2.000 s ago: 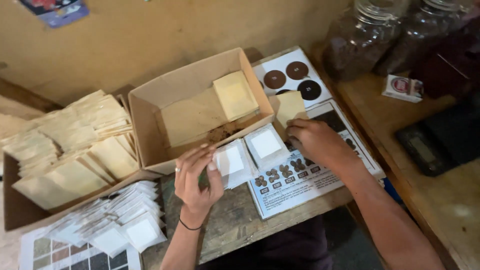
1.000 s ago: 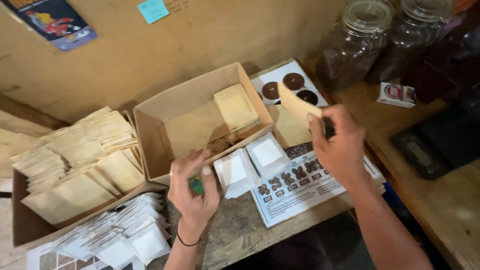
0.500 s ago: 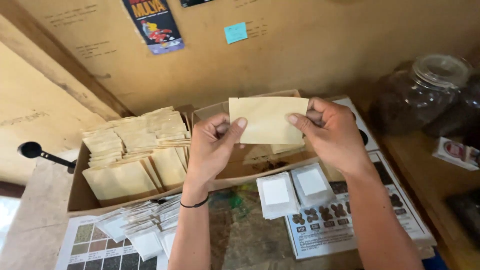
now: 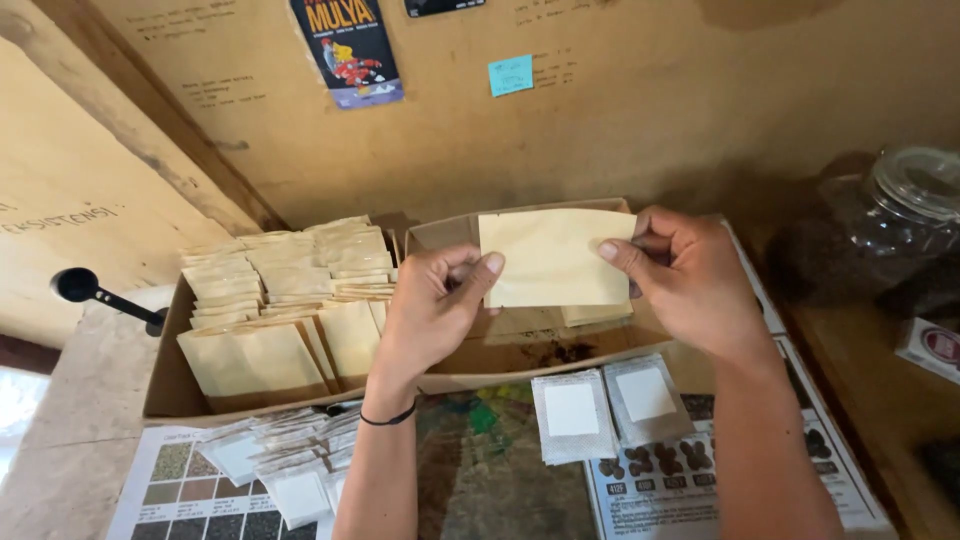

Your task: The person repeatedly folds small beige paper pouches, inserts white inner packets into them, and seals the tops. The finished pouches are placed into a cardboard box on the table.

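I hold a flat tan paper pouch [image 4: 553, 258] up in front of me with both hands. My left hand [image 4: 435, 305] pinches its left edge between thumb and fingers. My right hand [image 4: 688, 280] grips its right edge the same way. The pouch hangs above an open cardboard box [image 4: 520, 350] that holds a few more tan pouches [image 4: 596, 315]. Two small white filter sachets [image 4: 606, 404] lie on the table just below my hands.
A second cardboard box [image 4: 165, 385] at left is packed with several tan pouches [image 4: 270, 300]. A pile of white sachets [image 4: 290, 460] lies on a printed chart at lower left. A glass jar [image 4: 880, 235] stands at right, a black scoop [image 4: 95, 295] at far left. Posters hang on the wall.
My right hand lifted a tan pouch from beside the box, and my left hand joined it. Both now hold the pouch raised; the view has tilted up toward the wall.
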